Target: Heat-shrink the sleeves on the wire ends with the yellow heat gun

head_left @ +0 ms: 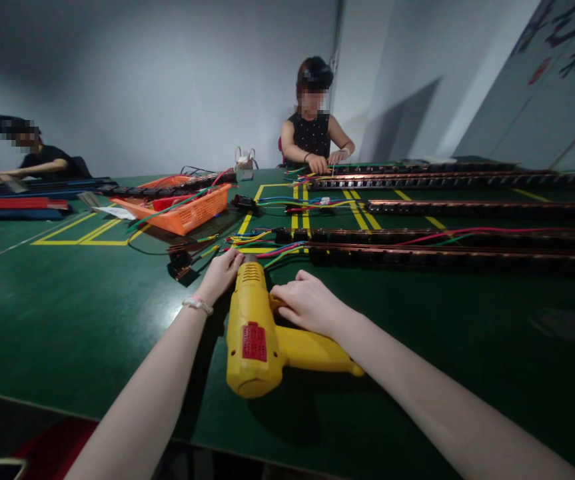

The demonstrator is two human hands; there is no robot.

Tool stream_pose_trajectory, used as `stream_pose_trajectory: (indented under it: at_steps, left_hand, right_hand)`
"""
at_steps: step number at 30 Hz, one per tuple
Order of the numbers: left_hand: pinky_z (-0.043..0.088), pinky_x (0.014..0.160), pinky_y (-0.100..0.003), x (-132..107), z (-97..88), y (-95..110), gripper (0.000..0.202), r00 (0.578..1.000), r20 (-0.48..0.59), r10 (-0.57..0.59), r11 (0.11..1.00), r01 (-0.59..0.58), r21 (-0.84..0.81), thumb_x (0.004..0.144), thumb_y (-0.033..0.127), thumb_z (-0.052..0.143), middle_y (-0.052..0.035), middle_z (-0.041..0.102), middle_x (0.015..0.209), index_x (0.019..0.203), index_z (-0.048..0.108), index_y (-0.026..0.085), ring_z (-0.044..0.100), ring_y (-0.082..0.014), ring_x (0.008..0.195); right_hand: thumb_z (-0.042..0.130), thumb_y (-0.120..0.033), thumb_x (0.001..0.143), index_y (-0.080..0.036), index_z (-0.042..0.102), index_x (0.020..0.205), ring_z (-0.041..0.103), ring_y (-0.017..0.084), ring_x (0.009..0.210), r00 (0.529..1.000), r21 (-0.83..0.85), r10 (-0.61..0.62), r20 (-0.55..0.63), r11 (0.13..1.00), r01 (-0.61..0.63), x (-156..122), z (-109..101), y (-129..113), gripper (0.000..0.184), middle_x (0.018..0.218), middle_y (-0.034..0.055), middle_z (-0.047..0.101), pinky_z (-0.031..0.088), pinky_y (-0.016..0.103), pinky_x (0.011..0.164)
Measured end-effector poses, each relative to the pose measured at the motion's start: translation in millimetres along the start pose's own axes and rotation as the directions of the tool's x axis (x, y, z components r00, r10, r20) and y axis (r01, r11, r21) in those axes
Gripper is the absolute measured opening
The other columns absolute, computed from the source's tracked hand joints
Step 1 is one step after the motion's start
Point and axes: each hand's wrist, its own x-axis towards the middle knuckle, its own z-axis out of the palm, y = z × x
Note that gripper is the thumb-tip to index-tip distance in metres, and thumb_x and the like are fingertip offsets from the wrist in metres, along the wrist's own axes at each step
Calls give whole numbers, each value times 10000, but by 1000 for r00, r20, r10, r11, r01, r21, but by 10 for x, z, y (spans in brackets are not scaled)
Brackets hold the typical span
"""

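My right hand [312,303] is closed around the front of the handle of a yellow heat gun [254,320]. The gun lies on its side low over the table, its metal nozzle pointing away from me. Just left of the nozzle, my left hand [223,270] is closed, its fingertips pinched at a bundle of coloured wires [282,251]. These wires run from the end of a long black and copper bar [417,257]. The exact pinch point is partly hidden by the fingers and nozzle. A black connector piece [181,264] with yellow-tipped wires lies left of that hand.
An orange basket [192,212] holding wires and parts stands beyond my left hand. More wired bars [467,208] lie across the green table [92,300], marked with yellow lines. One person [312,137] handles wires opposite; another person [42,160] works at far left beside blue and red strips.
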Motion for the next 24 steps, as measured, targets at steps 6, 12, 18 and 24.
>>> stream_pose_trajectory:
  at_steps: [6, 12, 18, 24]
  left_hand:
    - [359, 576, -227, -28, 7, 21, 234, 1000, 0, 29, 999, -29, -25, 858, 400, 441, 14, 594, 629, 838, 540, 188, 491, -117, 567]
    - [368, 568, -224, -29, 10, 13, 218, 999, 5, 40, 999, -40, -32, 859, 391, 445, 21, 594, 602, 824, 530, 194, 504, -112, 540]
    - [393, 590, -232, -42, -4, -11, 225, 999, 2, 34, 997, -34, -63, 846, 406, 472, 13, 605, 622, 828, 549, 196, 536, -120, 563]
    - [422, 605, -240, -55, -38, -29, 282, 1000, 13, 9, 990, -7, -143, 827, 436, 498, 4, 605, 604, 867, 606, 178, 559, -131, 574]
  right_hand:
    - [522, -245, 869, -174, 561, 915, 606, 168, 784, 999, 56, 49, 13, 997, -50, -129, -27, 120, 94, 878, 35, 696, 284, 298, 714]
    - [502, -272, 889, -189, 584, 927, 609, 158, 763, 991, 50, 120, 59, 991, -123, -248, -63, 227, 122, 895, 21, 701, 304, 293, 689]
    - [447, -279, 909, -186, 588, 864, 612, 175, 711, 962, -82, 258, 85, 964, -252, -389, -112, 365, 175, 828, 31, 694, 358, 313, 709]
    - [439, -271, 911, -197, 597, 963, 627, 183, 737, 958, -108, 280, 53, 956, -274, -492, -111, 460, 182, 838, 31, 694, 382, 335, 737]
